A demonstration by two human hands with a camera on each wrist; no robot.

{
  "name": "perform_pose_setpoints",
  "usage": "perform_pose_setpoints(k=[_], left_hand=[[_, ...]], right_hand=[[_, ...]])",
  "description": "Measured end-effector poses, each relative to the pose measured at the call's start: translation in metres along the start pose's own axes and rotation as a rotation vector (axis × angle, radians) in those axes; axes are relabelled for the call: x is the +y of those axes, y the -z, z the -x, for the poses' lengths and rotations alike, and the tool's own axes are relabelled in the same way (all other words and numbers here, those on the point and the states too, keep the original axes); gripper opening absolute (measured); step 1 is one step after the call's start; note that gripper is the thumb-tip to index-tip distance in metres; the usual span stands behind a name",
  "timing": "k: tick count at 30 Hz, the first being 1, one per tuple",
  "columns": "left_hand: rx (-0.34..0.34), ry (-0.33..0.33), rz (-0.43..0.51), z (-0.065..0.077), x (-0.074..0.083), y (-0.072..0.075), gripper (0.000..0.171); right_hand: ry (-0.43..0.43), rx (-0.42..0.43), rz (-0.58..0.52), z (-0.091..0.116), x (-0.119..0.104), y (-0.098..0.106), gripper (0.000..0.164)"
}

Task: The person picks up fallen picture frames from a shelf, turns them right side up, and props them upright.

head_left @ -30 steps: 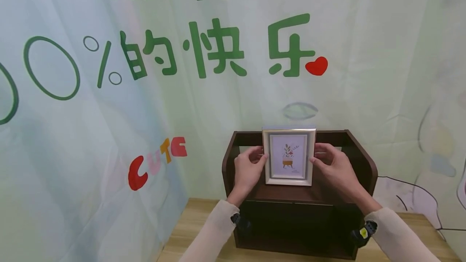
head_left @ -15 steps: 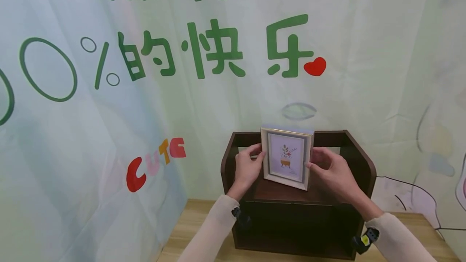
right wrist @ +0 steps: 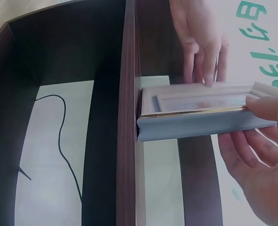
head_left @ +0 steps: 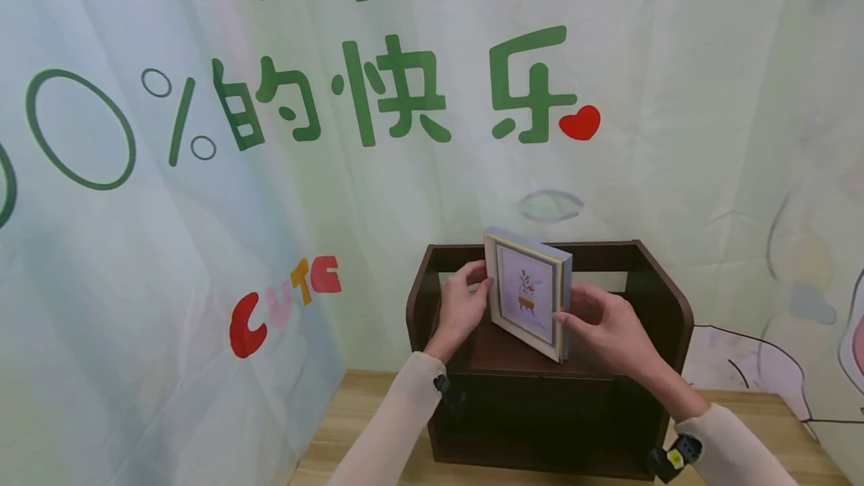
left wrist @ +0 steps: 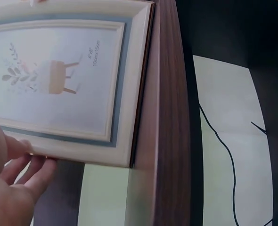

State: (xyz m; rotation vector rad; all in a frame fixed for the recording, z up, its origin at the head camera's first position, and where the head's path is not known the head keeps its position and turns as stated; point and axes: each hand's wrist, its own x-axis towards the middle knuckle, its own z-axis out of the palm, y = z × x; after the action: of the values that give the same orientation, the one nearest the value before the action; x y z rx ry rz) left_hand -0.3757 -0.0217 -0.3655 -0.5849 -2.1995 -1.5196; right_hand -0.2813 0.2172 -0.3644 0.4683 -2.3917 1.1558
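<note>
A picture frame with a pale border and a plant print stands upright on the top shelf of a dark brown wooden rack, turned at an angle. At its left edge, my left hand pinches the border between thumb and fingers. My right hand grips the right edge, thumb on the front and fingers behind. In the right wrist view the blue-grey side of the picture frame shows, its bottom edge against the shelf. The left wrist view shows the picture frame's front close up.
The rack's lower compartment is dark inside. Its side panels rise on both sides of the hands, with a back rail behind. Beneath is a light wooden table. A printed curtain hangs close behind.
The picture frame has turned from facing forward to angled left, its right edge swinging nearer. My right hand has moved with that edge; my left hand has stayed at the left edge.
</note>
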Motion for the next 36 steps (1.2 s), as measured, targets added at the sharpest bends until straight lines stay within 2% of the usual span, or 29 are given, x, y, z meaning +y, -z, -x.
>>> perform_pose_setpoints(k=[6, 19, 30, 36], left_hand=[[-0.037, -0.009, 0.016, -0.008, -0.007, -0.005, 0.032], [-0.133, -0.023, 0.068, -0.023, -0.012, -0.018, 0.038], [-0.183, -0.038, 0.017, -0.027, -0.012, -0.022, 0.036], [-0.178, -0.043, -0.013, -0.026, -0.007, -0.019, 0.034]], right_hand=[[0.007, -0.021, -0.014, 0.001, -0.007, -0.007, 0.040], [0.016, 0.058, -0.048, 0.003, -0.028, -0.032, 0.033], [0.020, 0.089, -0.093, 0.004, -0.040, -0.046, 0.030], [0.035, 0.102, -0.085, 0.003, -0.041, -0.048, 0.030]])
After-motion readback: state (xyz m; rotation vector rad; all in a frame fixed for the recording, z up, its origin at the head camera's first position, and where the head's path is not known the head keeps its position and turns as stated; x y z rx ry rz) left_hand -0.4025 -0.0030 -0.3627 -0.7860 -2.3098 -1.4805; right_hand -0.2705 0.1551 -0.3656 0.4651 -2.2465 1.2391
